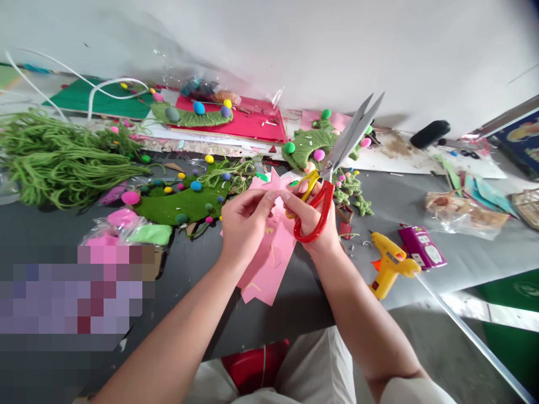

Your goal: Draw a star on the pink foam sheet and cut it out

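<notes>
A small pink paper cutout [273, 180] with pointed tips is pinched between the fingertips of my left hand [246, 219] and my right hand [314, 216]. Hooked over the fingers of my right hand are scissors [337, 148] with one red and one yellow handle, their blades pointing up and away, slightly parted. Beneath both hands lies a larger sheet of pink paper [267, 275] with a zigzag-cut lower edge and thin yellowish marks. My fingers cover part of the cutout.
Green yarn [63, 157] and a green felt shape [181, 205] with coloured pompoms lie left. A yellow glue gun [387, 264] and a purple packet [422, 247] are right. Behind are a yarn-wrapped crescent [309, 147] and red sheets [252, 120]. A clear bag [151, 233] sits near left.
</notes>
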`<action>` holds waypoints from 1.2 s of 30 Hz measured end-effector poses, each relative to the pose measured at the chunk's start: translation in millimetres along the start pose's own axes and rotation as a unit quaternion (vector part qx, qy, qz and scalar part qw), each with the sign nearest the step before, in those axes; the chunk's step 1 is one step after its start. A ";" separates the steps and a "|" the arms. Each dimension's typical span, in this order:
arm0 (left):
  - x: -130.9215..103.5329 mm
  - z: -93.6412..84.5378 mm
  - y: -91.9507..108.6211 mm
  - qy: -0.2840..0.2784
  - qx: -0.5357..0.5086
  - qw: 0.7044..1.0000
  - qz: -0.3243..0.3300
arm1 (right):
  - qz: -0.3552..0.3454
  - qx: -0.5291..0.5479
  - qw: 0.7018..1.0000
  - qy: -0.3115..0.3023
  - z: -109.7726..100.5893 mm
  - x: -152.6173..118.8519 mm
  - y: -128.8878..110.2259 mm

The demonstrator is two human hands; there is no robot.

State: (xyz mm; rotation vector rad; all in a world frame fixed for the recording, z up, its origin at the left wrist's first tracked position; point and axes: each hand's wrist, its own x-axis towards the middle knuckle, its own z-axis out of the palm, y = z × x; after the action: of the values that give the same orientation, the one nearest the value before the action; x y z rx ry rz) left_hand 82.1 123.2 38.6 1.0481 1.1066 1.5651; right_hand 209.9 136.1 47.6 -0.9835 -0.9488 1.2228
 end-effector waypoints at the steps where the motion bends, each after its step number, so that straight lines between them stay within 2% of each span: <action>1: 1.3 -1.1 0.1 -0.001 -0.006 1.000 0.000 | 0.002 0.001 1.000 -0.003 -0.1 -0.3 -0.4; 6: 6.0 -5.2 0.4 0.005 -0.034 0.999 0.005 | 0.006 0.013 1.000 -0.008 0.3 -1.7 0.1; 18: 8.8 -11.7 3.3 -0.008 -0.010 0.999 0.030 | 0.043 0.036 0.998 -0.001 1.6 0.2 -1.3; 22: 11.6 -16.6 4.6 -0.033 0.010 0.998 0.058 | 0.069 0.059 0.996 -0.005 3.5 1.5 -4.6; 27: 12.4 -22.2 3.6 -0.047 0.042 0.993 0.097 | 0.067 0.084 0.994 -0.015 5.7 2.8 -5.3; 36: 12.6 -24.2 2.4 -0.073 0.025 0.995 0.056 | 0.043 0.028 0.998 -0.018 3.3 -1.8 -2.4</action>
State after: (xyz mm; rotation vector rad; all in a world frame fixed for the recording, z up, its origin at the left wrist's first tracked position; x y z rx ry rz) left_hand 55.8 130.6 36.9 1.2581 1.0065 1.5276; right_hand 207.3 134.4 50.8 -0.9694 -0.9034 1.3371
